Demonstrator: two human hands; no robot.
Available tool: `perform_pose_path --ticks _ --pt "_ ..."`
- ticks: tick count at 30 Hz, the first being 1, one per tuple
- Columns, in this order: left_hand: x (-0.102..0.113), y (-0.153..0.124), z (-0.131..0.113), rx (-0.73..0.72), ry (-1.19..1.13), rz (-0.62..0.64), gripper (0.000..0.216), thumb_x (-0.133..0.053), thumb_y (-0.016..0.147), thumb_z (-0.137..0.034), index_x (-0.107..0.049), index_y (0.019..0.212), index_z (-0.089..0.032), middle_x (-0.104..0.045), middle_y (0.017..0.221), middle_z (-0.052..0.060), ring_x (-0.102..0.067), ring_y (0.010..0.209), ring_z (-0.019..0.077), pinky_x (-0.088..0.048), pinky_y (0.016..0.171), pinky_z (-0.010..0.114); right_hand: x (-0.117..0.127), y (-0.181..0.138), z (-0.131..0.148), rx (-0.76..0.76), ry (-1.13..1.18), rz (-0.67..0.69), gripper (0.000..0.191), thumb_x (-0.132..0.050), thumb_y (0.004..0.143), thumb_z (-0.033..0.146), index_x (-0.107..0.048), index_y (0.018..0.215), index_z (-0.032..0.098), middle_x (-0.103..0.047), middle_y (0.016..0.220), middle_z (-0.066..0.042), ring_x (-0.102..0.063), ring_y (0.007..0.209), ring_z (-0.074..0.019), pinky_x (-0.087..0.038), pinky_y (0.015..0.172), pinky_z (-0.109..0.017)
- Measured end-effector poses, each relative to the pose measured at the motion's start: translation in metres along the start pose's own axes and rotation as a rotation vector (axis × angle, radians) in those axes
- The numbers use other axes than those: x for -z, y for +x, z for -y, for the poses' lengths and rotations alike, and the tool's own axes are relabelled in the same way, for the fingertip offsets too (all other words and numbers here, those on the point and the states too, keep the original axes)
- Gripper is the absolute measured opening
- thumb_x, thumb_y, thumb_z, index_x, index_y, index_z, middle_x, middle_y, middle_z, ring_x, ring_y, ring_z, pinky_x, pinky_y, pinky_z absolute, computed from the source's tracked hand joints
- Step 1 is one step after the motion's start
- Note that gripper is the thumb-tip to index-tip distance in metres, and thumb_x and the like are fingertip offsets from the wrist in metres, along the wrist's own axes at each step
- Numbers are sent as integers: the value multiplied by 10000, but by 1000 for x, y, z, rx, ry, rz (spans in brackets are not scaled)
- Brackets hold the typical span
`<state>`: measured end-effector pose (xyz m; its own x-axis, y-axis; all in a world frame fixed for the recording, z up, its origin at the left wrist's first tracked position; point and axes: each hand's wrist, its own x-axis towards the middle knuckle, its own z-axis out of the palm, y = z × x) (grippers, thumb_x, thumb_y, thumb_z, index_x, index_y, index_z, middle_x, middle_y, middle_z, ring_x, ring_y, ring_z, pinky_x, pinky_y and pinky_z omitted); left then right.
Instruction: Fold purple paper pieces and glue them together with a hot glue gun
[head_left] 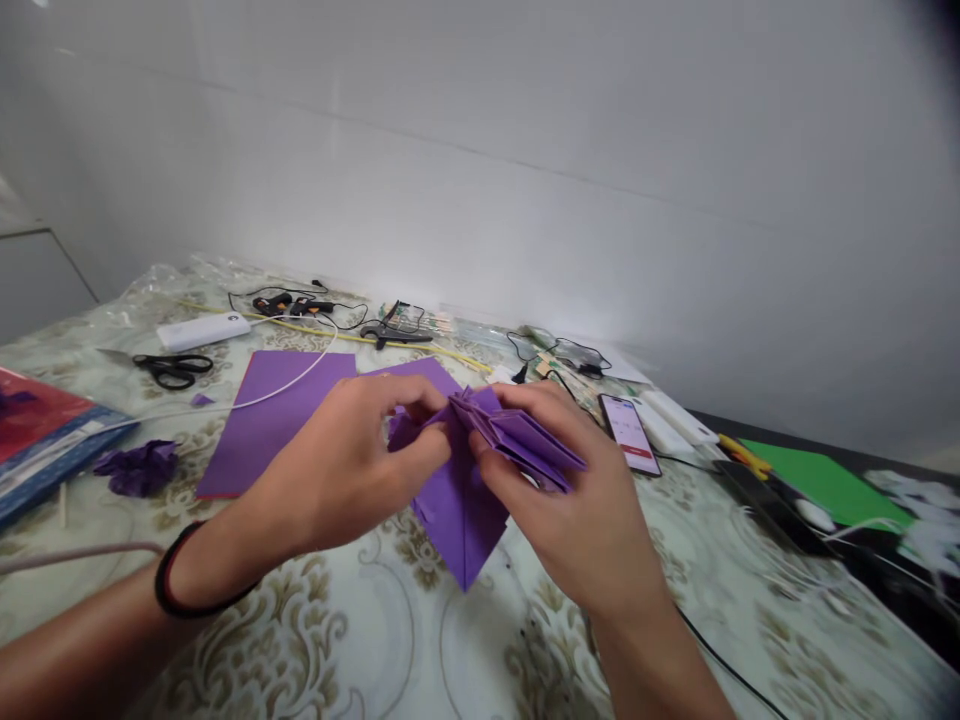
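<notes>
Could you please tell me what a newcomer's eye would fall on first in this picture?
Most likely the folded paper, vivid purple, at the centre, held between the left hand and the right hand with one point hanging down. The bright green sheet at the right would probably draw the eye next. After that, perhaps the black-handled scissors at the left, near a flat purple sheet.

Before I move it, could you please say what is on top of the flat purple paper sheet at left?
A thin white cable crosses the far part of the purple sheet. The left hand hides its near right part, so anything there cannot be seen.
</notes>
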<state>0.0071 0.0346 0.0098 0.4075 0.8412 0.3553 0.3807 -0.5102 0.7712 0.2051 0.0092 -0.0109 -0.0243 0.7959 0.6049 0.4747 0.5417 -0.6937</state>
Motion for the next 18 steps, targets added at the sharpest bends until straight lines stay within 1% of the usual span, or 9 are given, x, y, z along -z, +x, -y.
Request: perform_pose_path --ticks 1,4,6,8,12,14,15,18 --pt "-1 0 1 8 -16 8 202 -606 961 -279 -783 898 -205 -792 883 -8 -699 841 190 -497 749 306 0 0 1 -6 -3 -2 268 -711 793 156 -737 1036 263 -721 1016 -11 -709 914 -202 -586 757 -322" --pt "-1 1 4 32 -67 53 209 -626 969 -298 -790 870 -215 -790 853 -20 -690 822 177 -503 775 305 1 -1 5 -93 23 4 134 -706 789 177 -674 895 253 -670 859 27 -623 711 -149 -508 619 -271" --pt "-1 1 6 43 -90 74 218 -626 980 -293 -800 872 -218 -792 849 -23 -685 821 170 -501 779 299 1 -1 6 -134 61 16 105 -706 795 184 -636 838 249 -645 793 41 -575 648 -133 -467 567 -254" --pt "-2 0 5 43 -110 61 220 -626 978 -281 -801 862 -215 -791 843 -24 -681 815 166 -502 772 294 2 -2 6 -139 93 20 100 -708 806 179 -638 829 247 -652 775 42 -579 652 -136 -471 571 -252" --pt "-6 -4 -3 21 -117 -25 190 -642 927 -243 -786 807 -212 -783 820 -29 -678 786 160 -500 748 286 4 -1 5 -91 117 80 139 -773 826 190 -724 944 245 -720 825 34 -634 688 -151 -505 609 -266" --pt "-9 -6 -7 18 -128 -55 179 -650 907 -235 -784 789 -214 -785 814 -33 -673 777 153 -496 741 282 5 -2 6 -66 107 92 83 -778 857 200 -758 925 243 -737 830 25 -655 715 -160 -510 625 -276" --pt "-10 -7 -9 21 -143 -63 177 -655 902 -236 -785 783 -215 -786 810 -36 -670 772 150 -494 741 280 5 -2 7 -58 101 77 47 -769 873 199 -765 893 241 -740 824 21 -659 723 -162 -514 634 -280" --pt "-12 -9 -9 43 -203 -66 190 -667 910 -253 -787 766 -221 -790 809 -39 -671 771 147 -493 743 282 3 -3 10 -41 104 -2 81 -755 884 180 -763 830 240 -743 811 22 -666 721 -158 -539 654 -281"
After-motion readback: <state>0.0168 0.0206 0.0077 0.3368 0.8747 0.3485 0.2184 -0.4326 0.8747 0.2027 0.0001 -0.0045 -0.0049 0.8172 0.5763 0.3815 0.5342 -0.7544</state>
